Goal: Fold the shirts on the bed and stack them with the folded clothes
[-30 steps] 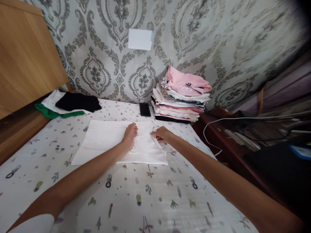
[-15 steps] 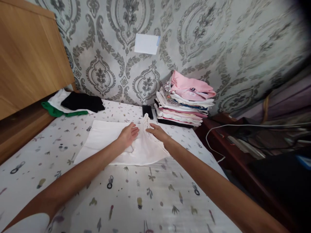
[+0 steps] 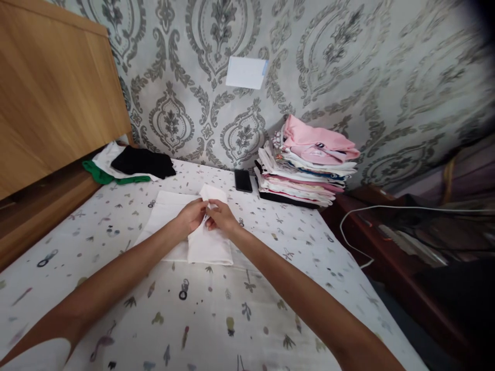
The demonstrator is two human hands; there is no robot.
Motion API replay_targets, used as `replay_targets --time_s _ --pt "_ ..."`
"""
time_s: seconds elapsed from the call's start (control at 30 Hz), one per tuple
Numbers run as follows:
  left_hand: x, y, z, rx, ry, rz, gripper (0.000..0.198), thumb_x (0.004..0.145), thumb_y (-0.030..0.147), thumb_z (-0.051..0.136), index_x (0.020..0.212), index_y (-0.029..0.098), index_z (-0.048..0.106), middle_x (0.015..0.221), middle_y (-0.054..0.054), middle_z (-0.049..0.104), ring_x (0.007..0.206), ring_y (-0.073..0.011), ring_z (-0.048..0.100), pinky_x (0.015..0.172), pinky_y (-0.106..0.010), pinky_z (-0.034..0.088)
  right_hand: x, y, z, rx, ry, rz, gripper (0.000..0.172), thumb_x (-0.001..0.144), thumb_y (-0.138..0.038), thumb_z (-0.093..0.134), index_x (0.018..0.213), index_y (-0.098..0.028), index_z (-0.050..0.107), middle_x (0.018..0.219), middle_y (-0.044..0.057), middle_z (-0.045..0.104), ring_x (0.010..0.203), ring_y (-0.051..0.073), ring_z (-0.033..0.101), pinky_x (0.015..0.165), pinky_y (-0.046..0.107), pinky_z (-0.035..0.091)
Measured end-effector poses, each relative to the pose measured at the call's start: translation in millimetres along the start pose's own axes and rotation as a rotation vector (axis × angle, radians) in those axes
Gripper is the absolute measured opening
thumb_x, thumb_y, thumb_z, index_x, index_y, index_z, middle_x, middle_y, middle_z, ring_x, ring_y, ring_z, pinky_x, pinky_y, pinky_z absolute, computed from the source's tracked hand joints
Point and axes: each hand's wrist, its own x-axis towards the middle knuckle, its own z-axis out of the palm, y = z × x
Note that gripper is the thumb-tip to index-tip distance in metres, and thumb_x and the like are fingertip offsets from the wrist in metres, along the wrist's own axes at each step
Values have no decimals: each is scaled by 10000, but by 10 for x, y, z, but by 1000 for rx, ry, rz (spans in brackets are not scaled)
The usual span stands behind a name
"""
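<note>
A white garment point(image 3: 211, 248) lies on the patterned bedsheet, its right part folded over onto the left part. I cannot tell what kind of garment it is. My left hand point(image 3: 192, 215) rests at the left edge of the folded layer, fingers closed on the cloth. Right against it, my right hand point(image 3: 221, 216) pinches the same white fabric, thumb and forefinger near the left fingertips. Thin white strings or edging hang between the two hands. Part of the cloth is hidden under my hands and left forearm.
A black phone point(image 3: 243, 181) lies beyond the garment, beside a tall stack of folded clothes point(image 3: 299, 175) topped with pink. Black, white and green clothes point(image 3: 144, 162) sit at the left by a wooden cabinet point(image 3: 62, 98). A white cable point(image 3: 386, 207) curves at the right.
The garment's right part has been brought over to the left. My hands have come together, and the left, open before, is now closed on the cloth. The view has shifted slightly.
</note>
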Motion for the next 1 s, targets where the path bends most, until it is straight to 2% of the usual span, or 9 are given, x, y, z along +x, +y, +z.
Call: replay_targets --time_s 0.23,0.37,0.43,0.6,0.8,0.9,0.93,1.0 --pt "3 -5 -189 81 52 109 216 839 207 687 1040 166 617 630 6 600 431 -130 524 457 -270 473 -13 2 91 -40 -114 -39 381 808 -106 603 1185 -147 569 544 -89 554 415 82 536 415 182 473" --pt "2 19 -240 131 98 156 246 785 85 658 1019 156 622 714 -32 663 515 -152 597 484 -268 498 -26 12 114 -42 -120 -32 516 824 -138 620 1323 -131 489 600 -71 584 456 102 578 442 205 487" --pt "-10 53 -266 161 129 175 286 738 1 624 987 142 620 741 -46 677 566 -161 628 505 -258 508 -45 30 112 -89 -105 -54 525 828 -118 600 1341 -119 484 616 -62 586 485 110 602 445 202 469" --pt "-69 169 -340 245 221 224 406 648 -127 535 959 129 587 751 -47 679 696 -159 672 649 -249 553 -153 59 69 -303 -89 -209 389 830 -84 542 1208 -143 613 612 -57 582 475 87 567 472 189 415" --pt "-151 228 -415 385 302 229 383 685 -62 645 984 156 549 801 -53 660 806 -205 688 824 -377 576 -397 57 -78 -474 -164 -295 281 858 -123 488 1023 -166 711 549 -69 513 428 66 428 471 193 333" --pt "-223 283 -390 500 343 281 353 683 -31 675 937 194 577 910 -60 645 1006 -255 661 931 -405 541 -519 67 -255 -529 -286 -326 243 848 -170 509 947 -177 731 495 -80 414 450 78 353 474 201 282" --pt "-251 298 -360 572 352 348 342 688 -19 676 931 207 594 979 -68 640 1121 -273 619 992 -402 508 -541 76 -321 -541 -274 -325 236 846 -187 514 945 -179 728 502 -78 410 462 83 352 483 206 287" --pt "-296 295 -264 731 325 525 321 717 14 664 957 224 627 1144 -85 621 1329 -286 473 1121 -385 393 -547 104 -435 -578 -106 -320 250 847 -220 525 1017 -182 705 556 -63 475 508 99 402 528 221 332"
